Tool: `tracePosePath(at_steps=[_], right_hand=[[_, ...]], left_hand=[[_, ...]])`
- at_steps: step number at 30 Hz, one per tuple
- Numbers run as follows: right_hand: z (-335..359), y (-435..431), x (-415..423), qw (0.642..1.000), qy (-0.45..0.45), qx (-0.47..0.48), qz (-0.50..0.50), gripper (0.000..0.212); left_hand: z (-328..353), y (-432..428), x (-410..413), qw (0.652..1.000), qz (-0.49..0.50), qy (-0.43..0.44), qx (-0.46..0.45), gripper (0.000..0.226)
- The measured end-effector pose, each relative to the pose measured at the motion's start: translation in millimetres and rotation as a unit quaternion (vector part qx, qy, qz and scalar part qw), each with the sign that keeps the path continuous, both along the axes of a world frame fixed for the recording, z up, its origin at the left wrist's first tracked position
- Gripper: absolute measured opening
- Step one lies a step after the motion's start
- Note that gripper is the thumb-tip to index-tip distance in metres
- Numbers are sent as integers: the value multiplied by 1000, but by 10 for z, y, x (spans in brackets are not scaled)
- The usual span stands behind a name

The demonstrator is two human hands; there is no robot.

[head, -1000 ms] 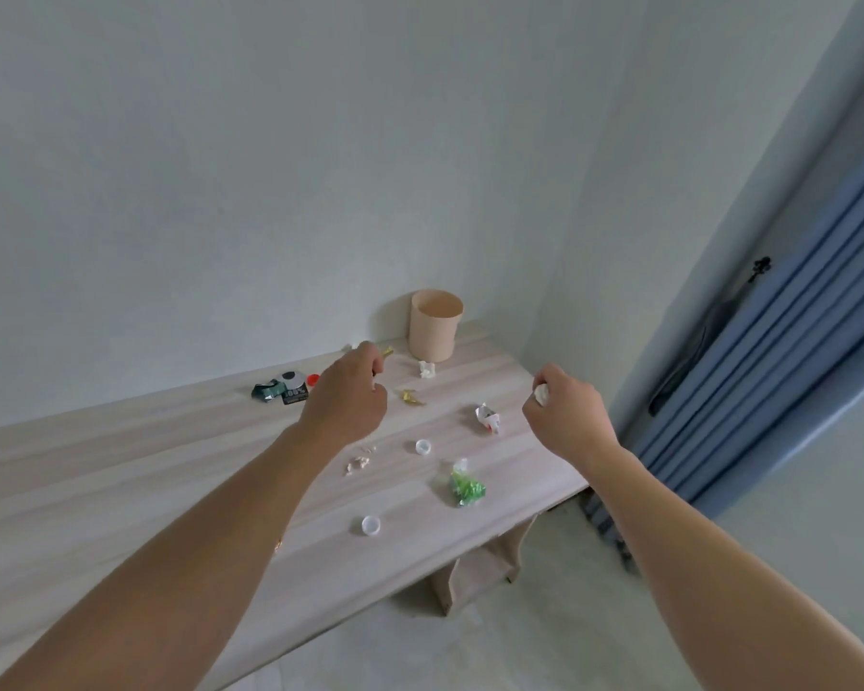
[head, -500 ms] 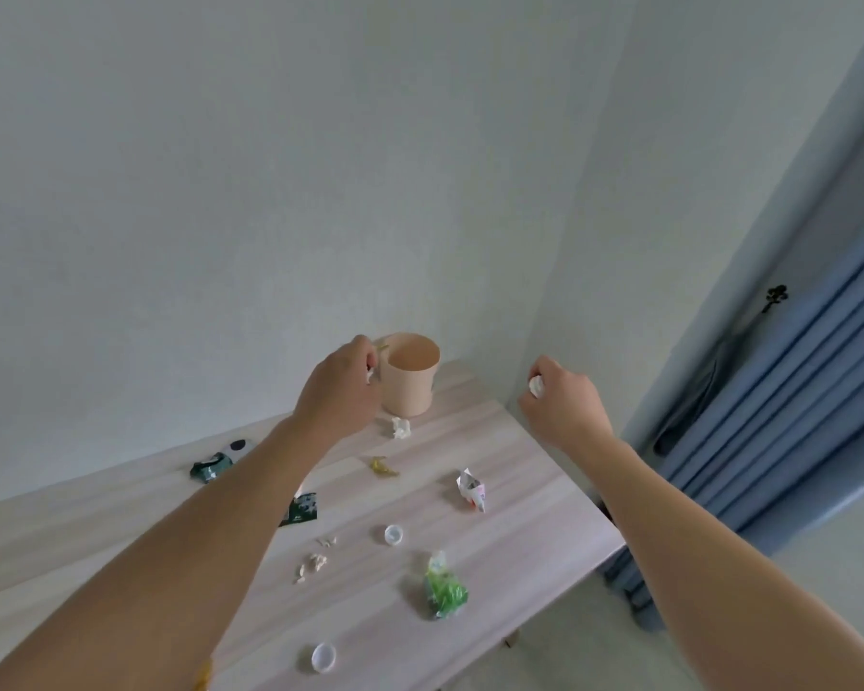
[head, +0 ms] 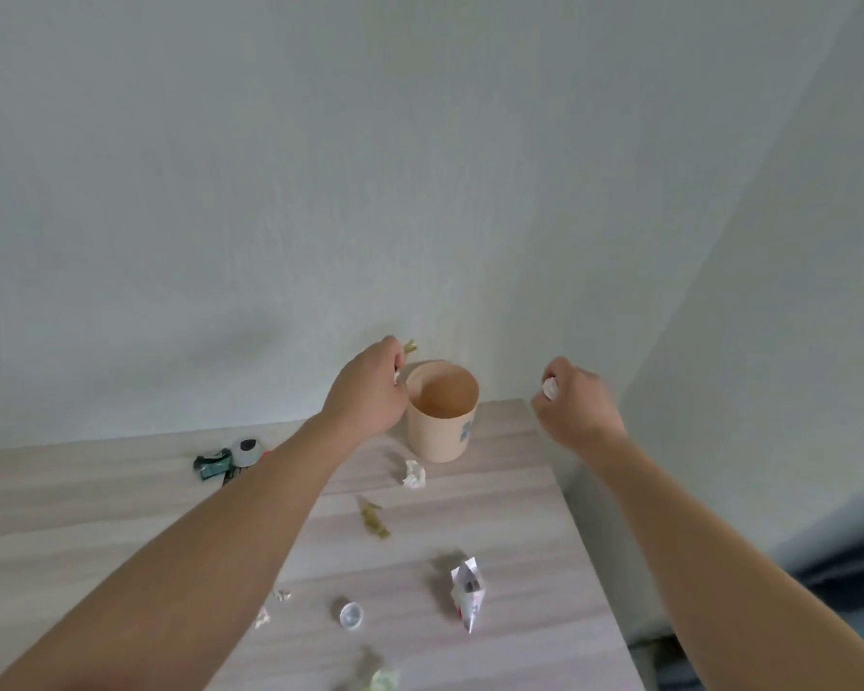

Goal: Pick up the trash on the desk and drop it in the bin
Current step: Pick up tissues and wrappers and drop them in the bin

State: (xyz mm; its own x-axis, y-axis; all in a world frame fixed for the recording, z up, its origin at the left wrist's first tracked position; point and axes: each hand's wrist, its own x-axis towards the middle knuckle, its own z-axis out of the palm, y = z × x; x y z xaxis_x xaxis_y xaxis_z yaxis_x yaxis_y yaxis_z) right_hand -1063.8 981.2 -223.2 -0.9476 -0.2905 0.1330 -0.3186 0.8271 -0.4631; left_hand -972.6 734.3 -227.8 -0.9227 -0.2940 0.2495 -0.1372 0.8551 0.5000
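Observation:
A small peach bin [head: 442,433] stands upright at the desk's far right corner, its inside looking bare. My left hand [head: 367,391] is closed on a yellowish wrapper [head: 410,347] and a white scrap, right at the bin's left rim. My right hand [head: 572,408] hovers to the right of the bin, closed on a white paper ball [head: 549,388]. Loose trash lies on the wooden desk [head: 510,521]: a white crumpled paper [head: 413,474], a yellow wrapper [head: 374,517], a white and red packet [head: 467,593], a bottle cap [head: 351,615].
Green and black wrappers [head: 215,465] with a round lid [head: 245,451] lie at the back left. Small white scraps [head: 270,608] and a green wrapper [head: 382,679] sit near the front edge. Walls meet behind the bin. A blue curtain [head: 849,581] hangs at the right.
Both hands have risen and moved toward the bin, the left reaching its rim. The camera has come closer to the desk's far corner.

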Motion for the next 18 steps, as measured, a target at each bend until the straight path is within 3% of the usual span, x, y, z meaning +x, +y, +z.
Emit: tracePosePath(at_steps=[8, 18], right_hand=[[-136, -43, -998, 997, -34, 35, 62, 21], [-313, 4, -1666, 995, -48, 18, 85, 15]], left_hand=[[-104, 169, -749, 997, 59, -52, -10, 16], [-423, 278, -1419, 992, 74, -102, -23, 18]])
